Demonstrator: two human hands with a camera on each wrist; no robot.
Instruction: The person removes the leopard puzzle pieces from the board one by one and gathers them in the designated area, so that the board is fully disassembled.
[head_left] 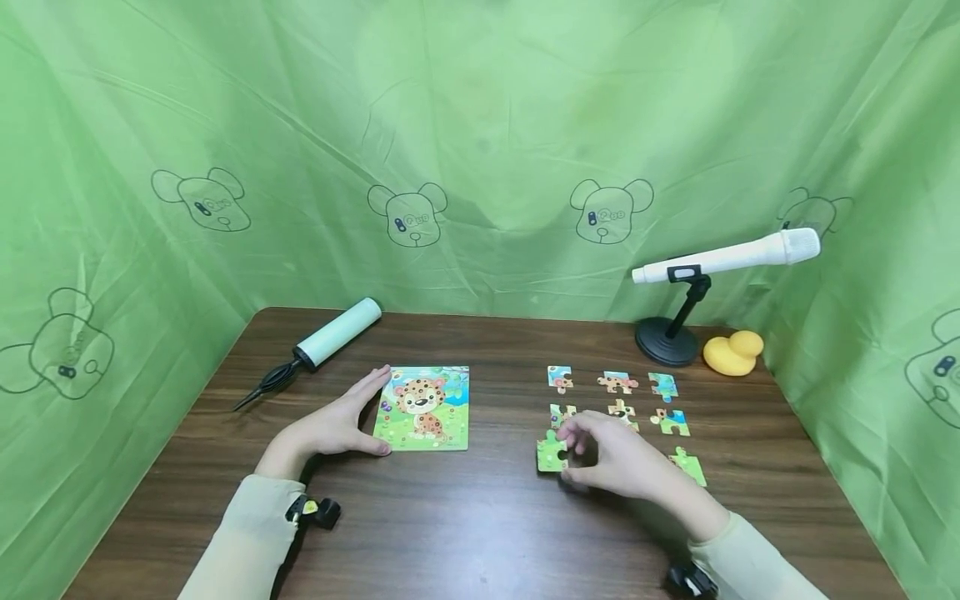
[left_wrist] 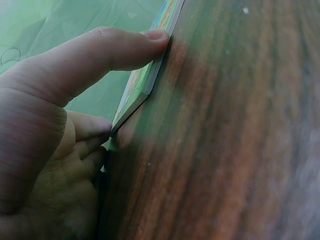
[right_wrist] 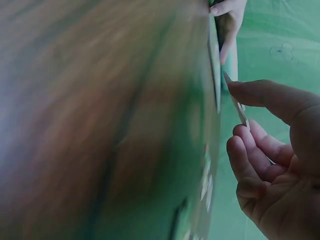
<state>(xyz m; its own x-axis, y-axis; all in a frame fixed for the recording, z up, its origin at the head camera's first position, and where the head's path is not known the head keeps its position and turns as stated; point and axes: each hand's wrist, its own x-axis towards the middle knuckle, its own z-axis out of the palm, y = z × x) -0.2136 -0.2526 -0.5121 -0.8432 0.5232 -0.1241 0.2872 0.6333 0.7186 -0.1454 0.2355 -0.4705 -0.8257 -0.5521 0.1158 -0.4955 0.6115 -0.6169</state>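
Note:
A square puzzle board (head_left: 422, 408) with a spotted cub lies left of the middle of the table. Beside it is my left hand (head_left: 337, 427), thumb and fingers spread along its left side. In the left wrist view the thumb of that hand (left_wrist: 55, 100) touches the board's edge (left_wrist: 145, 87). My right hand (head_left: 618, 457) pinches a green jigsaw piece (head_left: 551, 454) by its right side. The right wrist view shows this thin piece (right_wrist: 237, 106) edge-on, raised off the table between thumb and fingers. Partly behind the hand lie a middle piece (head_left: 622, 410) and a green piece (head_left: 688, 466).
More jigsaw pieces (head_left: 618, 382) lie in loose rows on the brown table (head_left: 480, 525). A white microphone on a black stand (head_left: 667, 340) and a yellow duck (head_left: 733, 353) stand at the back right. A pale green hand pump (head_left: 339, 335) lies back left. Green curtain (head_left: 480, 150) surrounds the table.

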